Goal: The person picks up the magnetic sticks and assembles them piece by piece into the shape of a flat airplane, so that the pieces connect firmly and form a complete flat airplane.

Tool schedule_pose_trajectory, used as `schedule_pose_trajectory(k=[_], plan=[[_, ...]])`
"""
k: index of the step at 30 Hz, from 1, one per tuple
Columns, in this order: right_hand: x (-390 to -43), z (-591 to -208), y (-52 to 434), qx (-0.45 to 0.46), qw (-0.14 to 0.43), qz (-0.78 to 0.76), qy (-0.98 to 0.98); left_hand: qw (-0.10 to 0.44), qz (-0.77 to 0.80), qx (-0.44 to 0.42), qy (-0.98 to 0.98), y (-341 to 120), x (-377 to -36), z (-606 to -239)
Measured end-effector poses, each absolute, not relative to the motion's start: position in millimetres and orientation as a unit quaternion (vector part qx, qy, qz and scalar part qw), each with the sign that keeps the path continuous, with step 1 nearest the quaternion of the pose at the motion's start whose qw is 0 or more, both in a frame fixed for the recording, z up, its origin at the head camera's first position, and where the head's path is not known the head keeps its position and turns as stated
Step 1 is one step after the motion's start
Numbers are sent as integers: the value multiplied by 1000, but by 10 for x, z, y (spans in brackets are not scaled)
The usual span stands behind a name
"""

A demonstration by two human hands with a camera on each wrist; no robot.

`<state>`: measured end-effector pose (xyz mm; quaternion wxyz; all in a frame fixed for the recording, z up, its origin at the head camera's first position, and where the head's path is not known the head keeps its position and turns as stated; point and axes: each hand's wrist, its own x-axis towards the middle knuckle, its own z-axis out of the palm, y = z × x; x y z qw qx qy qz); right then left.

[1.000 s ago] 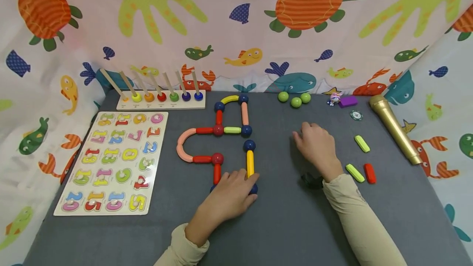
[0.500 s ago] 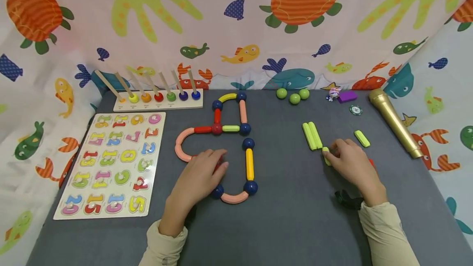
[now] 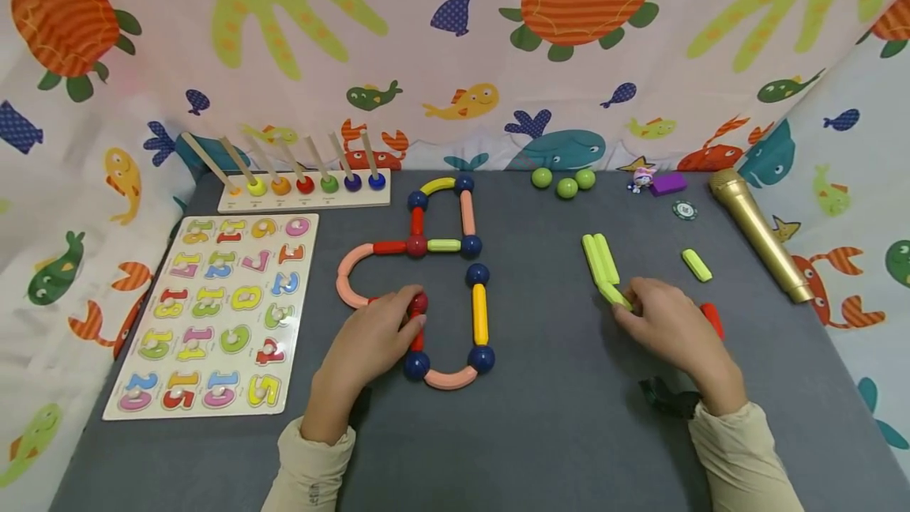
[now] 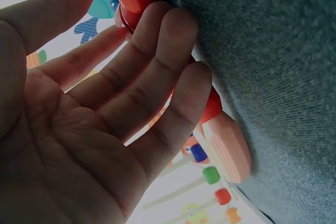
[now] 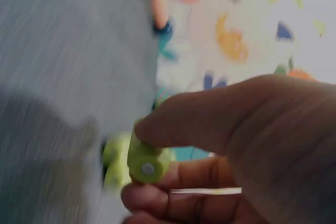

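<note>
Head view first: the left hand [image 3: 373,334] rests on the chain of sticks and balls, its straight fingers laid against the red ball [image 3: 418,303] and the short red stick [image 3: 417,336] below it. The left wrist view shows the same thing close up, fingers [image 4: 157,61] flat on the red pieces, nothing curled round them. The right hand [image 3: 668,326] is well apart from it, off to the right, pinching a lime green stick [image 3: 613,294] between thumb and fingertips; the right wrist view, though blurred, shows the stick's end [image 5: 146,164] nipped in that pinch. The held stick's far end sits just beside the pair of lime sticks [image 3: 599,259] lying side by side on the grey mat [image 3: 540,417].

Further out, another lime stick [image 3: 697,265] and a red stick [image 3: 712,318] lie near the right hand, the red one partly hidden behind it. Three green balls [image 3: 565,182], a gold microphone [image 3: 759,237], a number puzzle board [image 3: 220,314] and a peg stacker [image 3: 306,188] sit round the edges.

The risk, as I'd judge it: these pieces look magnetic, so the pinched stick may snap onto the lying pair and drag them askew. On the left, a firm push on the red ball could pull the loop's joints apart.
</note>
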<state>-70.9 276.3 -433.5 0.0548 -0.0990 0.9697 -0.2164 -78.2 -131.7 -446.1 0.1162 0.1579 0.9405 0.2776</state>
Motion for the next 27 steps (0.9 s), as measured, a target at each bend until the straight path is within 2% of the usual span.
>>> schedule_pose_trajectory(k=[7, 12, 16, 19, 22, 27], plan=[[-1004, -4317, 1962, -238, 62, -274, 930, 122, 280, 151, 940, -1348, -798, -4485], [-1168, -4389, 1334, -328, 8, -199, 924, 130, 299, 151, 933, -1302, -833, -4543], [-1240, -4480, 1021, -372, -31, -124, 919, 122, 307, 158, 930, -1289, -846, -4571], [-1254, -4560, 940, -384, -35, -111, 916, 113, 308, 161, 931, -1290, -847, -4575], [-1247, -4598, 963, -358, -26, -136, 923, 100, 301, 161, 934, -1288, -850, -4575], [-1239, -4606, 1039, -297, 23, -202, 933, 77, 280, 139, 947, -1289, -860, -4579]])
